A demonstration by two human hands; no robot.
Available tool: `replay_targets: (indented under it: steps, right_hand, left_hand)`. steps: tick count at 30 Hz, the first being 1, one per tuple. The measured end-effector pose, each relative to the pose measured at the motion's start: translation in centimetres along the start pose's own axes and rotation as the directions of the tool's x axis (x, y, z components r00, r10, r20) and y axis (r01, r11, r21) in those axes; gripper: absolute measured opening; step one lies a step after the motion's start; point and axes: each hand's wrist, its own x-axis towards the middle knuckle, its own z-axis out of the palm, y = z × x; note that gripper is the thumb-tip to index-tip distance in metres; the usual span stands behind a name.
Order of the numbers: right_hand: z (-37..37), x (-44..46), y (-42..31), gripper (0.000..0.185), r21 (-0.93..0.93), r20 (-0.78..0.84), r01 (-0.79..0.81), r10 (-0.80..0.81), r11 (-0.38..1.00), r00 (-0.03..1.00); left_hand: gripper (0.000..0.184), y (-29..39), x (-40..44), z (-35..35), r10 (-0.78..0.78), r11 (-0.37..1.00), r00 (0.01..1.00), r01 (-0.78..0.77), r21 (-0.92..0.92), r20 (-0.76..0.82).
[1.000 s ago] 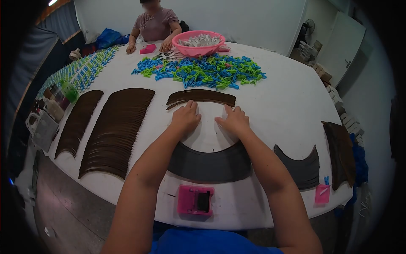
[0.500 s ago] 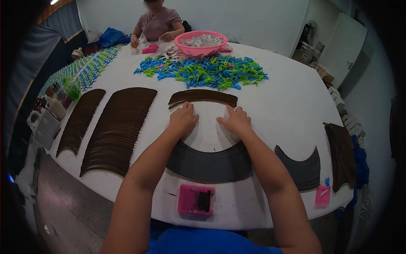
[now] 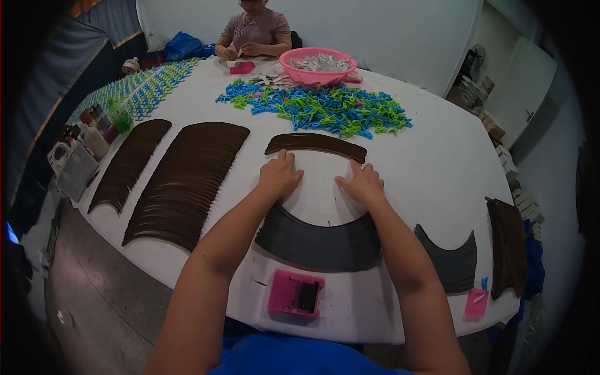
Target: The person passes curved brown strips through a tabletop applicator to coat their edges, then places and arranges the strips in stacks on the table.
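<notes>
A short stack of curved, dark brown strips (image 3: 315, 142) lies on the white table in front of me. My left hand (image 3: 281, 176) rests near its left end, fingertips at the lower edge and thumb apart. At the right end, my right hand (image 3: 362, 184) has its fingers stretched toward the lower edge, thumb pointing inward. Neither hand is wrapped around anything. Below my hands lies a fanned arc of dark grey strips (image 3: 319, 242), partly covered by my forearms. A pink holder with a black block (image 3: 295, 294) sits nearest to me.
Brown fanned strips (image 3: 187, 181) lie on the left, a smaller grey fan (image 3: 451, 261) on the right. Blue and green clips (image 3: 325, 109) are heaped beyond my hands, before a pink basin (image 3: 317, 77). A person (image 3: 256, 34) sits across the table (image 3: 431, 169).
The brown stack's lower left edge looks more even; a strip stuck out there before. My hands have barely moved against it. The view has shifted slightly, and the other person's hands have come together.
</notes>
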Motion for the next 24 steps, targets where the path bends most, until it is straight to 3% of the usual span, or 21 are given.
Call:
replay_targets:
  steps: [16,24]
  right_hand:
    - [0.5,0.0,0.4,0.088,0.026,-0.035,0.023,-0.022,0.999,0.999]
    - [0.5,-0.9,1.5,0.082,0.044,-0.089,0.101,-0.097,0.994,0.991]
  left_hand:
    - [0.052,0.2,-0.1,-0.2,-0.027,1.000,0.999,0.027,0.001,0.019]
    - [0.040,-1.2,-1.3,0.1,0.077,0.996,0.994,-0.080,-0.038,-0.078]
